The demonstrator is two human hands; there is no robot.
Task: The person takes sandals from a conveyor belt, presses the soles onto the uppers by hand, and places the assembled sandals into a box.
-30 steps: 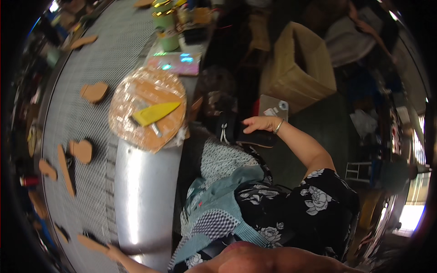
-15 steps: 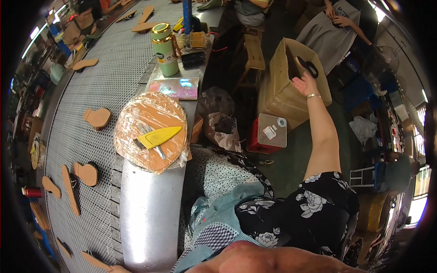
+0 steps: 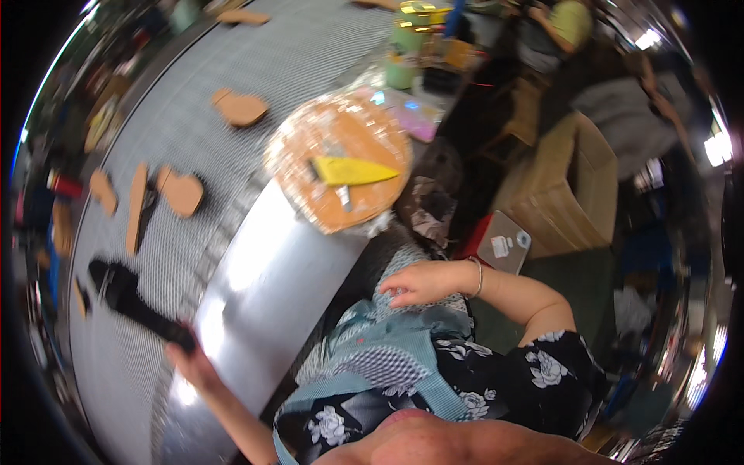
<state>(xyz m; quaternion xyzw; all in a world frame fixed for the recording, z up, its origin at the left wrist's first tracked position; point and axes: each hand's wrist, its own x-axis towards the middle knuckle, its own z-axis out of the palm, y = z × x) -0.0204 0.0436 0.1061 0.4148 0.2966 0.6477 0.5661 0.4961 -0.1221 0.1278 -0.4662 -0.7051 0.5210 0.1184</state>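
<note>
My left hand (image 3: 198, 367) grips a black sandal (image 3: 147, 310) by one end, holding it over the edge of the grey mesh conveyor (image 3: 174, 97). The sandal is blurred, its dark side facing up. Over my lap, my right hand (image 3: 422, 284) has loosely bent fingers, and I see nothing in it. A round brown pad wrapped in clear film (image 3: 341, 213) sits at the far end of the shiny metal ledge (image 3: 256, 287). On the pad lie a yellow-handled tool (image 3: 356, 172) and a small metal piece (image 3: 345, 199).
Several tan-soled sandals (image 3: 181, 192) lie on the conveyor. Beyond the pad are a shiny pink flat case (image 3: 418, 116) and a green flask (image 3: 401, 58). At right stand an open cardboard box (image 3: 550, 201) and a red box with a pale lid (image 3: 504, 242).
My right hand has come back from the cardboard box, where a sandal was dropping from it, to my lap. My left hand has lifted a sandal off the conveyor. The view has turned left.
</note>
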